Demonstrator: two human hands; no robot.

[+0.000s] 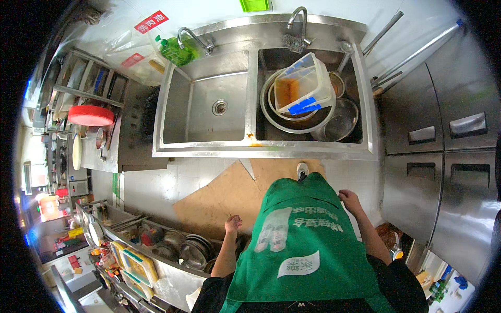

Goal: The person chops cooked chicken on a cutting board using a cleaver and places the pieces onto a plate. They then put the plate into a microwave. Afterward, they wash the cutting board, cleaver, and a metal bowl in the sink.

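Observation:
My left hand (233,223) hangs at my left side with its fingers loosely bent; I see nothing in it. On the other side, my right hand (350,200) is beside the edge of my green apron (309,250), also with nothing visible in it. In front of me stands a stainless-steel double sink (250,150). Its left basin (203,113) shows a bare drain. Piled in the right basin are a large metal bowl (266,111), a mesh strainer (340,121) and a tilted translucent plastic container (323,80) with orange residue and blue tape.
Two faucets (303,19) rise behind the basins, steel wool (295,43) under the right one. Green detergent (176,51) stands at the back left. Steel refrigerator doors (415,187) flank the right. Cardboard (223,191) covers part of the floor. Stacked metal pans (193,252) fill a shelf at lower left.

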